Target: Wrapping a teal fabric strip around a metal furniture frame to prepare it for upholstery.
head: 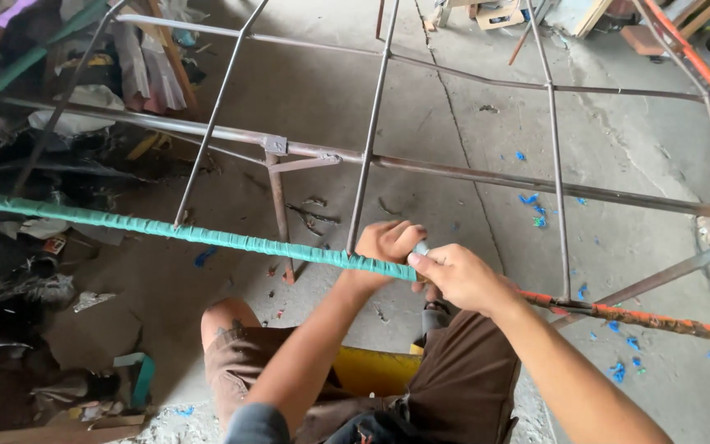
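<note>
Head view, looking down on a seated person at a welded metal frame (314, 152) of thin rusty rods above a concrete floor (634, 148). A front bar (618, 313) of the frame crosses the picture from the left edge to the lower right. Its left part is covered by a tight teal wrapping (166, 230) that ends at centre frame; its right part shows orange paint and rust.

The left hand (386, 243) is clenched around the bar at the end of the teal wrapping, at centre frame. The right hand (462, 278) lies just beside it, touching it, thumb and fingers pinched on a small pale strip end (421, 247) at the bar; what the strip is made of cannot be told.

Below the hands, the person's knees in brown shorts (462, 378) fill the lower centre, with a yellow object (371, 370) between them. Blue scraps (532, 201) are scattered on the floor at right. Clutter (34, 82) fills the upper left.
</note>
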